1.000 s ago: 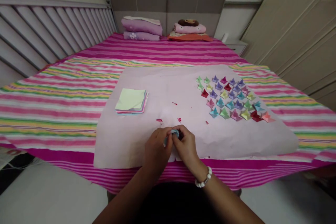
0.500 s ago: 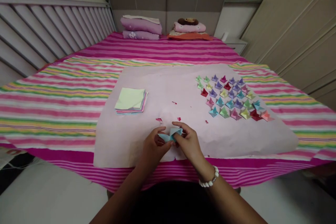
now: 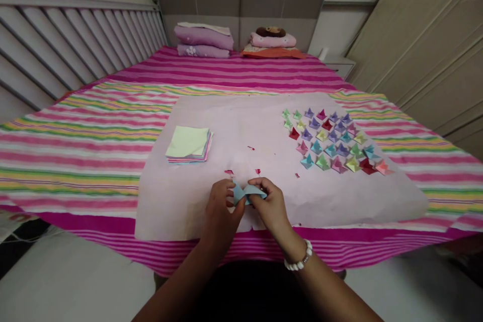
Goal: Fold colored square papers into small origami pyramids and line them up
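Between my two hands is a light blue folded paper [image 3: 238, 193], held a little above the pale sheet [image 3: 211, 110] near its front edge. My left hand [image 3: 221, 206] pinches its left part, thumb at the middle fold. On the right part, the fingers of my right hand [image 3: 269, 205] are closed, with the thumb tucked against the paper. Fingers cover some of its folds. To the left lies a stack of square coloured papers [image 3: 187, 142], pale yellow-green on top. Several small folded paper boats [image 3: 330, 149] in many colours stand in rows on the right.
Small red paper scraps [image 3: 257, 171] lie just beyond my hands. The sheet rests on a bed with a striped cover [image 3: 86, 146]. Folded purple bedding [image 3: 204, 36] and pink bedding [image 3: 273, 40] sit by the headboard [image 3: 217, 2]. A slatted rail [image 3: 86, 35] runs along the left.
My left hand has turned, and the left part of the blue paper now stands more upright. My right hand has shifted slightly, with the right part spread wider to the right.
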A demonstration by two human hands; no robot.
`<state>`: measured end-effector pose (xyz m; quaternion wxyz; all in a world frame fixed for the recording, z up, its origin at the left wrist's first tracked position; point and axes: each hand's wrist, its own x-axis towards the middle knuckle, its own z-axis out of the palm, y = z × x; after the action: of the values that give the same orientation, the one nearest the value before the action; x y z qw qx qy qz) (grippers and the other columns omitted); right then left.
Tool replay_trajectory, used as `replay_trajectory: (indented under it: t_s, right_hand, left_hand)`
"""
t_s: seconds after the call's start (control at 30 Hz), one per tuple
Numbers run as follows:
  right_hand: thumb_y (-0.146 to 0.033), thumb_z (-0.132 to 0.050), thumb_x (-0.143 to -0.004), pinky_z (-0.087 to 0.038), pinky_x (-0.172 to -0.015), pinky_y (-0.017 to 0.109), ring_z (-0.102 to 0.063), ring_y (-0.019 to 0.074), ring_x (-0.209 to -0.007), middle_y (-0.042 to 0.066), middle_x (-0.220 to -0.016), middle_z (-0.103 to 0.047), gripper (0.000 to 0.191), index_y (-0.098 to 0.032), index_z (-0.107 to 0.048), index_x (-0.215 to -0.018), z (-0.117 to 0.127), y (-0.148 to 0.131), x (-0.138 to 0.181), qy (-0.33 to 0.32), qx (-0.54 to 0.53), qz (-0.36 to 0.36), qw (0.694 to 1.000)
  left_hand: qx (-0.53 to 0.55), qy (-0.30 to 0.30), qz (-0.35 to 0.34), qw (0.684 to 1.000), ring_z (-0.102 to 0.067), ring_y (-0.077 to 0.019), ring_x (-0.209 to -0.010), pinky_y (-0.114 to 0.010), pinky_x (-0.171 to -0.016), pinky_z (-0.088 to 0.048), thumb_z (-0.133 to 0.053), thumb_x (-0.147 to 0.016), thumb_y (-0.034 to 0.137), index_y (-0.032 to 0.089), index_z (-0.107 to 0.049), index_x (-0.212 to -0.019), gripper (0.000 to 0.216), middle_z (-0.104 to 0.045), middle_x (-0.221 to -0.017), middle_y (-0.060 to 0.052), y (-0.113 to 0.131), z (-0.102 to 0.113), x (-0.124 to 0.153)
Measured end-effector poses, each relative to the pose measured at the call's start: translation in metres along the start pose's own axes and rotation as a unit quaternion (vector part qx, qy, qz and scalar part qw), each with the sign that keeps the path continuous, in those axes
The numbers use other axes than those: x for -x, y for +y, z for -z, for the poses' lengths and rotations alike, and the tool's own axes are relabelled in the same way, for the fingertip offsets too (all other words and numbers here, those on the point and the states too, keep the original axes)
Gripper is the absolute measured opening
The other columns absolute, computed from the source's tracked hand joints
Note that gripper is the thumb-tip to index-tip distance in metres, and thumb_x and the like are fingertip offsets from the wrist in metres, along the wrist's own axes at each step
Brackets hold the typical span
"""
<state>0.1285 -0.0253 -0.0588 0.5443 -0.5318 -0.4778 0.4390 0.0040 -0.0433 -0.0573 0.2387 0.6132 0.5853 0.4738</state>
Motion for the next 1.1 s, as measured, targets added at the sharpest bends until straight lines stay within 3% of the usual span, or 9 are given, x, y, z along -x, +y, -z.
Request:
replay_trajectory:
  t_s: [0.17, 0.3, 0.5, 0.7, 0.87, 1.0, 1.1]
  right_hand:
    - [-0.019, -0.055, -0.068, -0.05, -0.064, 0.029, -0.063, 0.0179, -0.07, 0.002, -0.077, -0.07, 0.022, -0.018, -0.068, -0.086, -0.003, 0.0, 0.006, 0.0, 0.009, 0.031, 0.999]
    - [-0.017, -0.053, -0.074, -0.052, -0.069, 0.031, -0.064, 0.0185, -0.075, 0.004, -0.083, -0.07, 0.025, -0.018, -0.07, -0.092, -0.005, -0.002, 0.012, -0.017, 0.037, 0.071, 0.997]
    - [-0.013, -0.052, -0.083, -0.05, -0.07, 0.031, -0.061, 0.0182, -0.08, 0.006, -0.09, -0.065, 0.031, -0.02, -0.066, -0.109, -0.004, -0.008, 0.016, -0.088, 0.161, 0.148, 0.972]
    - [-0.024, -0.049, -0.093, -0.047, -0.093, 0.042, -0.057, 0.0245, -0.106, 0.011, -0.115, -0.063, 0.035, -0.021, -0.054, -0.128, 0.0, -0.002, 0.016, -0.117, 0.245, 0.21, 0.939]
    - [-0.02, -0.046, -0.093, -0.04, -0.105, 0.048, -0.046, 0.0256, -0.125, 0.014, -0.135, -0.051, 0.046, -0.02, -0.041, -0.139, 0.004, 0.004, 0.016, -0.149, 0.254, 0.258, 0.92]
    - [-0.008, -0.044, -0.087, -0.039, -0.108, 0.049, -0.042, 0.0244, -0.132, 0.013, -0.143, -0.045, 0.066, -0.022, -0.024, -0.148, 0.009, 0.009, 0.018, -0.172, 0.23, 0.304, 0.908]
    - [0.0, -0.043, -0.079, -0.038, -0.11, 0.049, -0.037, 0.0244, -0.137, 0.011, -0.148, -0.04, 0.073, -0.024, -0.028, -0.147, 0.013, 0.012, 0.018, -0.2, 0.241, 0.335, 0.889]
  left_hand:
    - [-0.07, -0.061, 0.014, 0.996, -0.065, -0.0164, -0.072, -0.029, -0.068, -0.053, -0.057, -0.079, 0.019, 0.02, -0.061, -0.1, 0.021, -0.069, -0.084, -0.003, -0.006, -0.003, -0.001]
    - [-0.07, -0.111, 0.006, 0.991, -0.067, -0.0185, -0.08, -0.03, -0.076, -0.051, -0.046, -0.083, 0.014, 0.021, -0.064, -0.102, 0.027, -0.072, -0.089, -0.004, -0.005, -0.001, -0.003]
    - [-0.065, -0.131, 0.078, 0.986, -0.069, -0.0227, -0.084, -0.035, -0.077, -0.051, -0.044, -0.085, 0.016, 0.023, -0.062, -0.118, 0.038, -0.074, -0.094, -0.005, -0.005, 0.002, -0.005]
    - [0.052, -0.123, 0.12, 0.984, -0.064, -0.0235, -0.101, -0.036, -0.089, -0.048, -0.048, -0.084, 0.019, 0.018, -0.064, -0.116, 0.036, -0.07, -0.111, -0.008, -0.008, 0.003, -0.011]
    - [0.176, -0.169, 0.19, 0.951, -0.064, -0.0229, -0.085, -0.034, -0.08, -0.049, -0.05, -0.083, 0.033, 0.015, -0.07, -0.097, 0.029, -0.072, -0.089, -0.006, -0.005, 0.004, -0.018]
    - [0.246, -0.177, 0.243, 0.921, -0.063, -0.0215, -0.083, -0.033, -0.08, -0.048, -0.055, -0.078, 0.03, 0.015, -0.069, -0.089, 0.024, -0.07, -0.083, -0.004, -0.001, 0.005, -0.018]
    - [0.265, -0.18, 0.261, 0.91, -0.061, -0.0208, -0.082, -0.032, -0.079, -0.047, -0.056, -0.077, 0.029, 0.015, -0.068, -0.087, 0.021, -0.069, -0.081, -0.004, 0.0, 0.005, -0.017]
